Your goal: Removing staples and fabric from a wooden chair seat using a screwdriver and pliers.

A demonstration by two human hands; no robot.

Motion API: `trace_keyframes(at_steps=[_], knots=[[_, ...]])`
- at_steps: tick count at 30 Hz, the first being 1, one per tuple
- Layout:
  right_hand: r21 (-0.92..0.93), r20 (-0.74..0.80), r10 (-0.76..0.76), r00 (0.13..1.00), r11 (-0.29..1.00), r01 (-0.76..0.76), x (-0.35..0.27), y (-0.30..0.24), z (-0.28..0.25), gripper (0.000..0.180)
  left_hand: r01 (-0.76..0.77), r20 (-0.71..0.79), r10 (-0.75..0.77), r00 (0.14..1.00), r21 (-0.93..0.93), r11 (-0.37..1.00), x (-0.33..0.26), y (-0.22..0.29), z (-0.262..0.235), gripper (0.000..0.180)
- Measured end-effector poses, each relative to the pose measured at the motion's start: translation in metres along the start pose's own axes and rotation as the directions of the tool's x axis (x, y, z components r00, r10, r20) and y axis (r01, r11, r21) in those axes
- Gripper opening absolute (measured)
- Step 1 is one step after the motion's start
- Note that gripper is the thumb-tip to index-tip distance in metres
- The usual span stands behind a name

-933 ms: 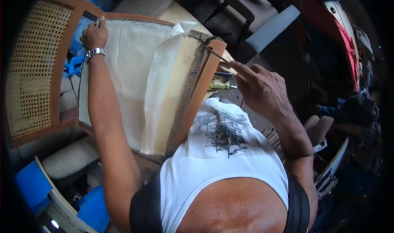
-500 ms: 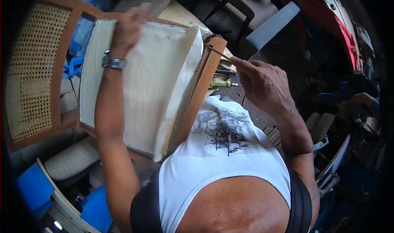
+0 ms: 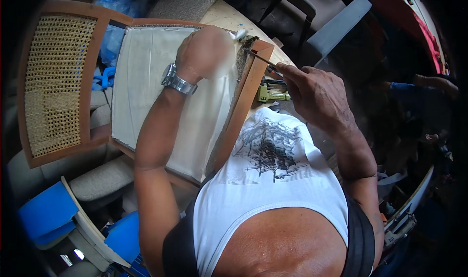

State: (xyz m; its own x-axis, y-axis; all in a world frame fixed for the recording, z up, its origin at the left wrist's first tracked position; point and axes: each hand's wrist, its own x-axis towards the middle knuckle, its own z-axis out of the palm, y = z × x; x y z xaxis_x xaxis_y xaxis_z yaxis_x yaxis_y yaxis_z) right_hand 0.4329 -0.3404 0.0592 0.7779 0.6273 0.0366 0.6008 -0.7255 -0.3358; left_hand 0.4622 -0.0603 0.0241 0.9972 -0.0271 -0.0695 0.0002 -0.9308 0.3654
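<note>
A wooden chair frame lies before me, its seat covered with white fabric (image 3: 151, 77) inside a brown wooden rim (image 3: 243, 99). My left hand (image 3: 205, 53), wearing a metal watch (image 3: 179, 79), is closed over the fabric near the far right corner; its fingers are partly blurred. A bunched end of the fabric sticks out beyond it. In my right hand (image 3: 317, 91) is a thin tool with a slim metal shaft (image 3: 262, 59); its handle is hidden in my grip. The tip meets the frayed dark edge (image 3: 243, 52) inside the rim's corner.
The frame's woven cane back (image 3: 58, 82) extends left. Beyond the right rim, a green tool (image 3: 272, 93) rests on a pale board (image 3: 229, 16). Grey cushions (image 3: 102, 179) and blue pieces (image 3: 46, 211) are at lower left. Chairs stand far right, with a grey panel (image 3: 341, 28).
My left hand has moved right across the seat to the fabric's far right corner. The raised fabric flap along the right rim now lies lower. My right hand keeps the tool at the corner.
</note>
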Motion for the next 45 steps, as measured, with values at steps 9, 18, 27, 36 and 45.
trace_keyframes(at_steps=[9,18,27,36,45], knots=[[0.02,-0.2,-0.135,0.97,0.99,0.142,0.01,0.031,-0.019,0.022,-0.172,-0.241,0.227,0.943,0.23,0.958,-0.02,0.023,0.02,0.025],[0.137,-0.022,-0.127,0.992,0.982,0.129,0.042,0.032,0.015,0.027,0.223,-0.108,-0.226,0.968,-0.035,0.974,-0.071,0.018,0.008,0.029],[0.451,-0.069,-0.056,0.996,0.889,0.081,0.054,-0.001,0.07,0.027,-0.035,-0.354,-0.055,0.934,-0.243,0.969,-0.106,0.038,0.023,0.03],[0.552,0.24,-0.134,0.962,0.833,-0.021,0.01,0.016,0.046,0.027,0.317,-0.112,-0.389,0.914,-0.401,0.86,-0.225,-0.013,0.01,0.03],[0.671,0.394,-0.569,0.722,0.715,0.198,0.015,-0.055,0.046,0.018,0.556,0.292,-0.478,0.828,-0.535,0.636,-0.316,-0.063,-0.024,0.021]])
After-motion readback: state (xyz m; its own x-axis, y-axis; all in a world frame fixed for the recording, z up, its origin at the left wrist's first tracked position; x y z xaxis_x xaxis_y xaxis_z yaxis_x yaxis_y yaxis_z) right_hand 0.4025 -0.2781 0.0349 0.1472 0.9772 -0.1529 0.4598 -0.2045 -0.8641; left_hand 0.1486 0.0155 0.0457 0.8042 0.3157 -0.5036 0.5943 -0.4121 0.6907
